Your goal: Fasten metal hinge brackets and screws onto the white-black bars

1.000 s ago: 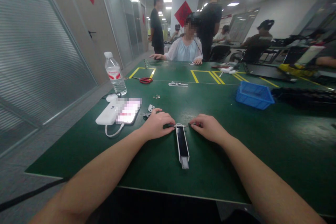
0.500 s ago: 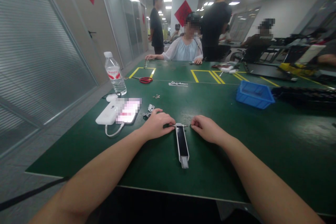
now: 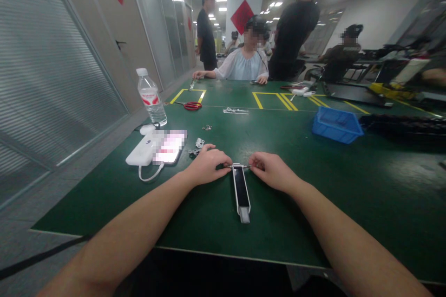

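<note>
A long narrow device (image 3: 241, 188) with a white frame and a dark top lies on the green table, its grey tab (image 3: 245, 215) toward me. Across its far end runs a thin metal rod (image 3: 245, 166) that sticks out on both sides. The fingers of my left hand (image 3: 210, 165) are closed on the rod's left end. At the right end, the thumb and fingers of my right hand (image 3: 268, 169) are pinched together and meet the rod. Any small part between those fingertips is too hidden to make out. Small metal parts (image 3: 197, 147) lie just beyond my left hand.
To the left stand a water bottle (image 3: 152, 100), a white power bank (image 3: 140, 151) and a cabled phone (image 3: 170, 148). Farther off are small rings (image 3: 206, 127), thin strips (image 3: 236, 111) and red-handled scissors (image 3: 191, 106). A blue bin (image 3: 337, 125) is at right; a person (image 3: 242, 65) sits opposite.
My right hand has moved slightly left, so its fingertips now meet the rod's right end, where a small gap showed before. My left hand and the device stay put.
</note>
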`<state>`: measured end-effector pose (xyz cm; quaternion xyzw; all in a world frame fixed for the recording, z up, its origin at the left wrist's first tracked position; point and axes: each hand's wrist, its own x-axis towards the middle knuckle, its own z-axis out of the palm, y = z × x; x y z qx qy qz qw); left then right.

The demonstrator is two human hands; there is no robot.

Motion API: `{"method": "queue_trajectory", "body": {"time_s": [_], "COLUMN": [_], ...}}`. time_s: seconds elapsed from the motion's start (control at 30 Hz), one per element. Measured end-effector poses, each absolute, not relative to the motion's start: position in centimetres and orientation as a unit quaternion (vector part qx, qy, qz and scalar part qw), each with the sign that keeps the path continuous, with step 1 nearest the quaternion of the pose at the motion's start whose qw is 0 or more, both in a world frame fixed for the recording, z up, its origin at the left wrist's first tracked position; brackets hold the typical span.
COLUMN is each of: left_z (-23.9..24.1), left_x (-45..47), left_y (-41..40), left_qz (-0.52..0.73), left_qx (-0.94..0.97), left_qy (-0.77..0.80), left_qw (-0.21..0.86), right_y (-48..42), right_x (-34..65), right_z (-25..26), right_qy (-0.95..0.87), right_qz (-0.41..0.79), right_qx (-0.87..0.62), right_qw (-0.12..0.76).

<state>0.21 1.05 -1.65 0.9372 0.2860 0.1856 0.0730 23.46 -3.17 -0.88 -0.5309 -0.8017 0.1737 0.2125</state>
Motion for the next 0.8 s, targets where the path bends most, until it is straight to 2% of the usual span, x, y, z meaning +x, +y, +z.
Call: {"method": "queue_trajectory", "body": {"time_s": [0.27,0.8], "left_z": [-1.6,-1.6], "left_x": [0.2,0.2], "left_y": [1.0,1.0], "left_qz": [0.192,0.189], "left_qx": [0.937,0.938], "left_qy": [0.285,0.283], "left_qw": [0.067,0.068], "right_y": [-2.8,-3.0], "right_x": [23.8,23.5], "right_z": [-1.9,-1.9], "right_qy": [-0.746,-0.754], "right_qz": [0.263,0.282], "right_qx": [-0.528,-0.502], "right_qw": [0.309,0.317]}}
